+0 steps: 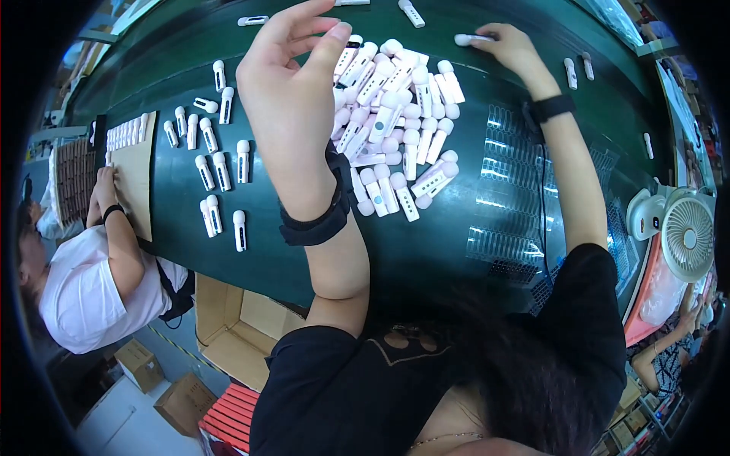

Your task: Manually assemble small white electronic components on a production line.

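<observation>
My right hand (511, 49) pinches a small white wand-shaped device (464, 39), its rounded head pointing left, at the far side of the green work surface (426, 254). My left hand (293, 99) is raised left of a heap of similar white devices (395, 114), thumb and fingers apart, with nothing visible in it. Beside its thumb a device with a dark panel (352, 47) lies on the heap's edge. Several more devices (220, 171) are scattered to the left, dark panels facing up. The raised hand hides part of the heap and the surface behind it.
Clear plastic trays (509, 163) and a dark cable (543, 205) lie right of the heap. A white fan (687, 234) stands at the far right. On the left a co-worker in white (99, 285) handles devices by cardboard (135, 178). An open carton (236, 334) sits below the edge.
</observation>
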Tool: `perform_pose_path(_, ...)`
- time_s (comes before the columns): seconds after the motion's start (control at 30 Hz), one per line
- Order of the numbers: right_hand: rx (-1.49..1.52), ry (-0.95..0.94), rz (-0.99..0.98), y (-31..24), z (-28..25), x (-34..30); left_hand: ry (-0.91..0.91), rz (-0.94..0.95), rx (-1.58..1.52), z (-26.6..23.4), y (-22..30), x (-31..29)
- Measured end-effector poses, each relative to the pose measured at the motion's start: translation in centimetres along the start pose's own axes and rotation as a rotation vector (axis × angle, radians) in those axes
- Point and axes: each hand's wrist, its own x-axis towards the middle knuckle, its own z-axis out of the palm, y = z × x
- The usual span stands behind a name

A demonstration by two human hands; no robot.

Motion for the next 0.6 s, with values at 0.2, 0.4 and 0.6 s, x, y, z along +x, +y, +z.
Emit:
perform_pose_path(0.2,0.143,-0.007,0.005,-7.9,3.8,5.9,-0.104,-0.05,-0.184,0.4,1.2,-0.4)
perform_pose_path(0.4,0.138,-0.003,0.061,-9.2,4.1,7.1,-0.172,-0.042,-0.193,0.0,2.3,-0.5)
perform_pose_path(0.6,0.93,-0.043,0.003,-13.0,-9.3,-1.2,-0.14,-0.13,-0.441,-0.6,3.6,-1.5)
